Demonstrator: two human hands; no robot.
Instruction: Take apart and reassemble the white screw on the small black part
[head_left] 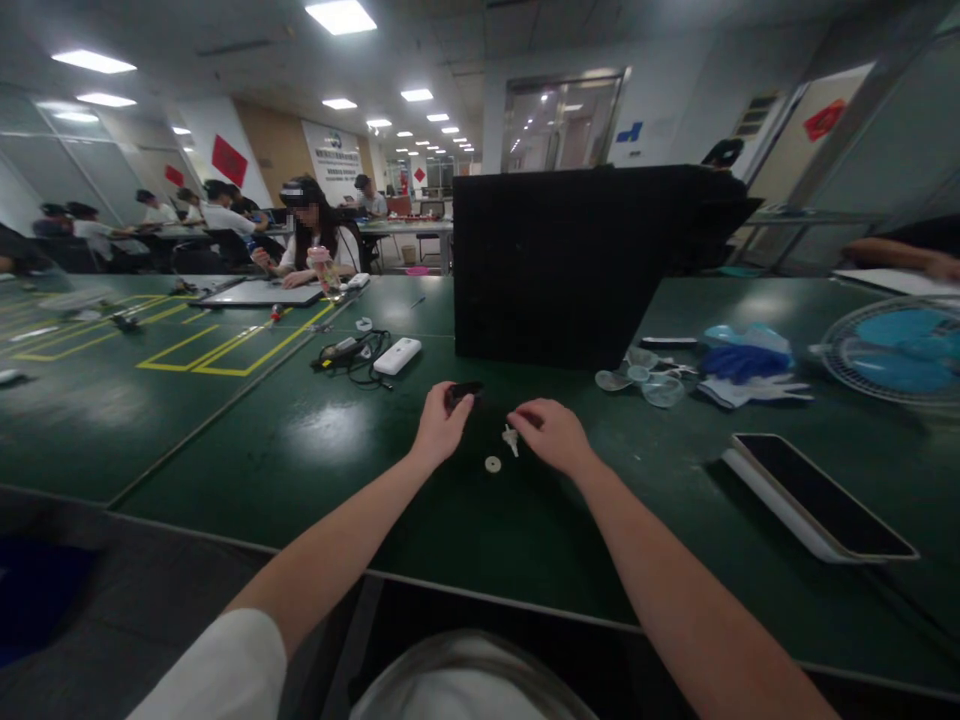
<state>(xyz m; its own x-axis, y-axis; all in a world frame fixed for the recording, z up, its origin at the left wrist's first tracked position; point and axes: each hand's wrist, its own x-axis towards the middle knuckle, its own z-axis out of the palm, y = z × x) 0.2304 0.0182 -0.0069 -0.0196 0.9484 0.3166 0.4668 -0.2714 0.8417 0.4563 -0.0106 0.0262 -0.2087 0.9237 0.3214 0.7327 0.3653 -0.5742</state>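
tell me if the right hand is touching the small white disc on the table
Apart. The head view shows bare green table between the right hand and the white disc. The left hand pinches a small black part.

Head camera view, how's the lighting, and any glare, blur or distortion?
In the head view, ceiling panels throw bright glare patches on the green table left of the left hand; in the head view, wide-angle distortion bends the table's near edge; in the head view, the blue fan at the right edge looks smeared, and the black part in the left hand lacks detail.
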